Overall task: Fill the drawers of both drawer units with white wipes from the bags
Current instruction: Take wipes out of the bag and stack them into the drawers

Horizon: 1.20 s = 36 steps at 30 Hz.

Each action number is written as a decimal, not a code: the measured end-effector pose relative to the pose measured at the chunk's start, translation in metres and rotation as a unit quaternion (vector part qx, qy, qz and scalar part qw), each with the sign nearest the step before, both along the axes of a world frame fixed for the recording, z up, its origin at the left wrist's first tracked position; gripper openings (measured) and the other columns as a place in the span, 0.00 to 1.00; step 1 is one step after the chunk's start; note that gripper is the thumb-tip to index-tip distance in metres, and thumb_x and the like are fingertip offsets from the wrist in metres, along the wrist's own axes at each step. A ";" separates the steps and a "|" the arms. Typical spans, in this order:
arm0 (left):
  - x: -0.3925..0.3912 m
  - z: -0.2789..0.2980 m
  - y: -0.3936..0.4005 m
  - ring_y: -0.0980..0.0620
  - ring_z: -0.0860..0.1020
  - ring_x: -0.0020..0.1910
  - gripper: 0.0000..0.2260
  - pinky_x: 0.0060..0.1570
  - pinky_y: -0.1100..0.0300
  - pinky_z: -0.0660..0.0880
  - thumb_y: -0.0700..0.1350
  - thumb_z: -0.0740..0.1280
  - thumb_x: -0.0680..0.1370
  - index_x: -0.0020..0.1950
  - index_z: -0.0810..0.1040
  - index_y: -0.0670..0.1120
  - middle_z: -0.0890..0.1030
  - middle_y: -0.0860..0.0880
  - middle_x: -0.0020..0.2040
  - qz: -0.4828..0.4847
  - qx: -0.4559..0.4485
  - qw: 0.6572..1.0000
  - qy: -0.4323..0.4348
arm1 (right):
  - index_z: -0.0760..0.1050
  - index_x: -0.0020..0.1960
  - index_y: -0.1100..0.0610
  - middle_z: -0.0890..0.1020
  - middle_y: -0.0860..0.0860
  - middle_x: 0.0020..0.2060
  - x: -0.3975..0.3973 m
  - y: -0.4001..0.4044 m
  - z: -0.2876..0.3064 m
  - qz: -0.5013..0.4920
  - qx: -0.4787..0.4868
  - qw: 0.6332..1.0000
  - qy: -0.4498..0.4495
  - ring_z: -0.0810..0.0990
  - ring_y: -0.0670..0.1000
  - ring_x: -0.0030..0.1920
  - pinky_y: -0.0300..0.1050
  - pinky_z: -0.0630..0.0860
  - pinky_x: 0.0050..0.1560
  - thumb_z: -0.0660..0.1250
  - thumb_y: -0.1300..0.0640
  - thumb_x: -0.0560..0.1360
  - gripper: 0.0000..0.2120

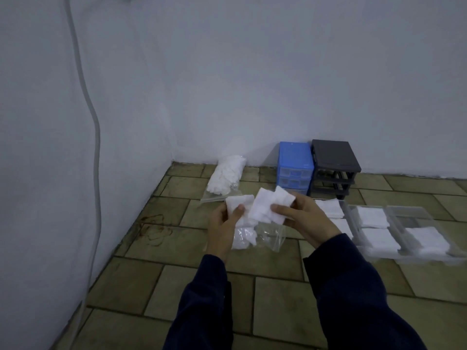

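My left hand [223, 228] and my right hand [307, 218] both grip a bunch of white wipes [262, 205] held above the floor. A clear bag [255, 236] with a few wipes left in it hangs beneath them, against my left palm. A second bag full of wipes [226, 176] lies by the back wall. The blue drawer unit [294, 168] has its drawers in place. The dark grey drawer unit [333, 168] beside it stands with empty slots. Several clear drawers [404, 215] lie on the floor at right, holding flat wipes [374, 217].
The tiled floor [265, 299] runs to white walls at left and behind. A grey cable [94, 137] hangs down the left wall. My dark sleeves [353, 299] fill the lower part of the view.
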<state>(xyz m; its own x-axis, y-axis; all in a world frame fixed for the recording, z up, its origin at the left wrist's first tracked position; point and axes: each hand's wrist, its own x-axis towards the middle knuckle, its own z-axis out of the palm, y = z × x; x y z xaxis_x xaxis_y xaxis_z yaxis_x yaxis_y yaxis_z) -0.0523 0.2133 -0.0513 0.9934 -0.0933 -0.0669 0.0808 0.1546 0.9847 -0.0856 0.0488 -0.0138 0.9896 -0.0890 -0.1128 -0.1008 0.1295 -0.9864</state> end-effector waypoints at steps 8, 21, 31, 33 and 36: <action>-0.003 0.010 -0.006 0.56 0.81 0.38 0.09 0.36 0.63 0.79 0.32 0.66 0.75 0.52 0.80 0.41 0.83 0.52 0.39 -0.029 0.029 0.998 -0.043 | 0.75 0.54 0.62 0.83 0.56 0.49 0.002 0.019 -0.006 -0.021 -0.133 0.989 -0.067 0.82 0.50 0.47 0.43 0.80 0.47 0.72 0.65 0.69 0.15; -0.017 0.022 -0.008 0.60 0.82 0.36 0.09 0.33 0.68 0.76 0.37 0.60 0.80 0.48 0.79 0.46 0.84 0.55 0.35 -0.076 -0.067 0.995 -0.027 | 0.77 0.50 0.57 0.81 0.49 0.44 0.000 0.019 -0.006 -0.089 -0.191 0.973 -0.096 0.80 0.45 0.45 0.33 0.78 0.43 0.74 0.64 0.68 0.12; -0.013 0.019 -0.008 0.56 0.83 0.41 0.04 0.38 0.64 0.79 0.42 0.64 0.77 0.46 0.79 0.48 0.85 0.52 0.40 -0.090 -0.061 0.994 -0.015 | 0.75 0.45 0.53 0.80 0.46 0.41 -0.001 0.023 -0.006 -0.130 -0.205 0.965 -0.097 0.79 0.48 0.43 0.38 0.77 0.43 0.74 0.62 0.67 0.11; -0.013 0.017 -0.007 0.53 0.83 0.43 0.05 0.40 0.63 0.79 0.40 0.67 0.76 0.48 0.80 0.47 0.85 0.51 0.42 -0.088 -0.050 0.995 -0.024 | 0.75 0.44 0.54 0.80 0.48 0.40 0.000 0.022 -0.007 -0.126 -0.211 0.965 -0.095 0.80 0.49 0.44 0.40 0.78 0.45 0.75 0.62 0.68 0.10; -0.012 0.014 -0.005 0.51 0.83 0.45 0.07 0.40 0.63 0.79 0.40 0.66 0.76 0.54 0.80 0.43 0.84 0.47 0.46 -0.072 -0.050 0.996 -0.020 | 0.76 0.45 0.56 0.80 0.49 0.41 0.001 0.019 -0.010 -0.119 -0.220 0.965 -0.076 0.79 0.50 0.44 0.43 0.79 0.46 0.75 0.60 0.68 0.10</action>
<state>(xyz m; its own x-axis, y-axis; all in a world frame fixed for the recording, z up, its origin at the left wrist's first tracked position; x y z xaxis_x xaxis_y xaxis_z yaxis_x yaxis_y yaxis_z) -0.0642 0.2081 -0.0374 0.9708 -0.2395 -0.0114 0.0708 0.2409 0.9680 -0.0847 0.0676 -0.0233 0.9377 -0.3213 0.1320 0.0300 -0.3035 -0.9523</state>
